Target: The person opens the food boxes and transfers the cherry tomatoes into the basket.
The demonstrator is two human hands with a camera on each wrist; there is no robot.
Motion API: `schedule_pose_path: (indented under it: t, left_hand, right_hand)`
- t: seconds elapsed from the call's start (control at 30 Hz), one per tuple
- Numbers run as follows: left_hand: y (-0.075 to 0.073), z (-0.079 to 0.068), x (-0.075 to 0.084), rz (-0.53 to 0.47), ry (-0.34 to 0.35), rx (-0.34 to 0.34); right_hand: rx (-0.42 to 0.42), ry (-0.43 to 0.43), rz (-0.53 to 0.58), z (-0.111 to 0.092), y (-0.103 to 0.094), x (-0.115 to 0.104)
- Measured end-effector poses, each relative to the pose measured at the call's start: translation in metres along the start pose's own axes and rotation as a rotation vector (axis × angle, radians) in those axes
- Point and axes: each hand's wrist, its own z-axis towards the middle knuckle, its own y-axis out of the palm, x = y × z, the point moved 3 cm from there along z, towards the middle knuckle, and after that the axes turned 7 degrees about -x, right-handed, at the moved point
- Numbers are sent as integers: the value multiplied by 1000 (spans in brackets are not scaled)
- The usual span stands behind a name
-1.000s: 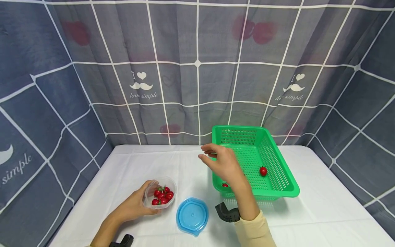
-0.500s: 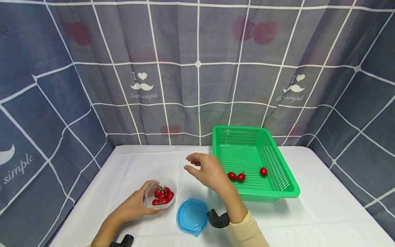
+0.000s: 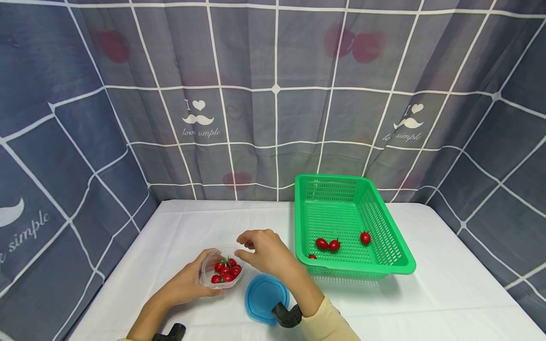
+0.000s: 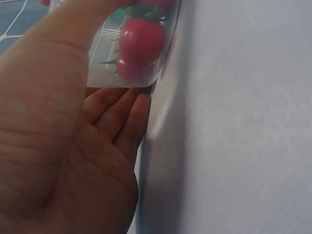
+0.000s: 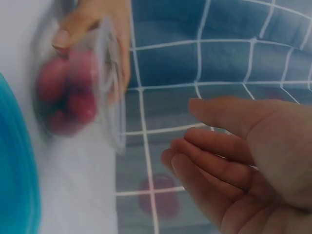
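Observation:
My left hand (image 3: pixel 183 284) grips a small clear plastic container (image 3: pixel 205 277) from its left side, thumb and fingers round the wall. Inside it lie several red cherry tomatoes (image 3: pixel 228 271), some with green stems. In the left wrist view, fingers show beneath the container (image 4: pixel 105 73), with a tomato (image 4: pixel 142 41) behind its wall. Just right of the container's rim, in the head view, hovers my right hand (image 3: pixel 266 253). Its fingers are loosely bent and hold nothing, as the right wrist view shows. The blue lid (image 3: pixel 261 298) lies flat on the table, partly under the right forearm.
A green perforated basket (image 3: pixel 358 272) stands on the right of the white-covered table (image 3: pixel 443 293). Several cherry tomatoes lie in it: a pair (image 3: pixel 322 244), one farther right (image 3: pixel 365 238), one half hidden by the near wall. A checked curtain (image 3: pixel 256 118) surrounds the table.
My right hand has travelled left and nearer, from over the basket's left edge to beside the container, uncovering the tomatoes in the basket. The left hand and container have stayed in place.

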Motion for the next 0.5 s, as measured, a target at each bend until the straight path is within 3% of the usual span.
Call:
schedule_pose_path:
  t: [0.5]
  left_hand:
    - [-1, -1, 0, 2, 6, -14]
  right_hand:
    - [-128, 14, -10, 5, 35, -9]
